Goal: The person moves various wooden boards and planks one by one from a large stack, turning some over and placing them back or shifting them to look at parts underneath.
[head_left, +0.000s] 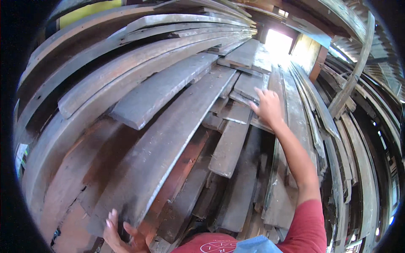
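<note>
Wooden plank (162,143) beside left hand (113,237), grip loosely spread.

The plank (156,139) by the left hand (124,235) is grey-brown with a pale edge. The sleeve (307,220) below the right hand (268,108) is plain red; the shirt (189,248), red with a white round print. Between the hands, a board (180,174) shows rusty red.

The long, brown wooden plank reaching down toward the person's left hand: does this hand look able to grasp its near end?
Probably yes: the left hand is open beside the near end of the plank, and no other board shows between them; contact is unclear.
</note>
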{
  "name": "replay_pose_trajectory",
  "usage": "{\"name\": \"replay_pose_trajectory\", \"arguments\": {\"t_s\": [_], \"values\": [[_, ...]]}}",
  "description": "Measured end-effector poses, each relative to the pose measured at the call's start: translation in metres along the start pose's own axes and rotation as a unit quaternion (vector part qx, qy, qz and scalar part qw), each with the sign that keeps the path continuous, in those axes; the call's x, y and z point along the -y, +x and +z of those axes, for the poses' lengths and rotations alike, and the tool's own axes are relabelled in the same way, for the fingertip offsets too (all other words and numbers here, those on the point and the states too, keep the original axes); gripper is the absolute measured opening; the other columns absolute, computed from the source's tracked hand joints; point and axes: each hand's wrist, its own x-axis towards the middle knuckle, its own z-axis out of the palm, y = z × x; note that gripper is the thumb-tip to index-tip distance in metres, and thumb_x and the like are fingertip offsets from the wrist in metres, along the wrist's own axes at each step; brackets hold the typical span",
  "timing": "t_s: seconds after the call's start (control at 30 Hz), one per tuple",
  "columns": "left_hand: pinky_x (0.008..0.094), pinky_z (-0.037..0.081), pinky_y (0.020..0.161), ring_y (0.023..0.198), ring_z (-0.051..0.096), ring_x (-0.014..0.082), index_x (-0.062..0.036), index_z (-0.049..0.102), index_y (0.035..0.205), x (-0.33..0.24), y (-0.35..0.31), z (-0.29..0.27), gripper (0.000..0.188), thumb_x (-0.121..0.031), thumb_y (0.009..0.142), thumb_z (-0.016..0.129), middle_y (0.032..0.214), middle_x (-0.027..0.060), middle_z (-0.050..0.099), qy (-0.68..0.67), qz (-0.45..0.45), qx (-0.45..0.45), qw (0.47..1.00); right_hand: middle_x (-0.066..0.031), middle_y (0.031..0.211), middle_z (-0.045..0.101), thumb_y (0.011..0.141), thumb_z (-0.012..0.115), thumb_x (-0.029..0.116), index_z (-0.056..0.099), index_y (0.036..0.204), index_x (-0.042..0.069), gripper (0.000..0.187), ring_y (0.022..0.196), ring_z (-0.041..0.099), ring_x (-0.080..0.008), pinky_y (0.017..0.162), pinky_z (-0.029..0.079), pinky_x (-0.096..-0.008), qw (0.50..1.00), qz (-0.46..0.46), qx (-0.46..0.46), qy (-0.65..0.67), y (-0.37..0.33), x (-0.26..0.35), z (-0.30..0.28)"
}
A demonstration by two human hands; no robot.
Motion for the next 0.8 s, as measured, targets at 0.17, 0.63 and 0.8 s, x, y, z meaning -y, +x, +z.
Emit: {"name": "replay_pose_trajectory", "arguments": {"t_s": [0.17, 0.63, 0.8], "values": [[0.0431, 0.062, 0.076, 0.079, 0.076, 0.0331, 0.0065, 0.071, 0.12, -0.007, 0.023, -0.007, 0.039, -0.027, 0.102, 0.077, 0.095, 0.0162, 0.082, 0.018, 0.026, 0.014, 0.999, -0.0192, 0.118, 0.069, 0.088, 0.08, 0.037, 0.062, 0.142, 0.005, 0.066, 0.113, 0.067, -0.0348, 0.1, 0.05, -0.0485, 0.996, 0.008, 0.019, -0.09, 0.142, 0.002, 0.095], [0.0519, 0.061, 0.08, 0.086, 0.074, 0.0422, 0.012, 0.057, 0.136, -0.004, 0.055, -0.025, 0.041, -0.009, 0.101, 0.062, 0.096, 0.0235, 0.079, -0.032, 0.093, 0.159, 0.982, -0.0257, 0.091, 0.077, 0.1, 0.057, 0.022, 0.071, 0.11, 0.006, 0.023, 0.086, 0.078, -0.0441, 0.073, 0.062, -0.0554, 0.976, 0.201, -0.005, -0.085, 0.149, -0.083, 0.108], [0.0522, 0.06, 0.08, 0.087, 0.073, 0.042, 0.0113, 0.059, 0.134, -0.012, 0.047, -0.012, 0.04, -0.01, 0.101, 0.064, 0.095, 0.0228, 0.079, -0.005, 0.072, 0.071, 0.995, -0.0247, 0.096, 0.078, 0.098, 0.06, 0.024, 0.066, 0.123, 0.009, 0.029, 0.09, 0.076, -0.0478, 0.081, 0.061, -0.0587, 0.963, 0.239, 0.007, -0.12, 0.13, -0.127, 0.076]]}}
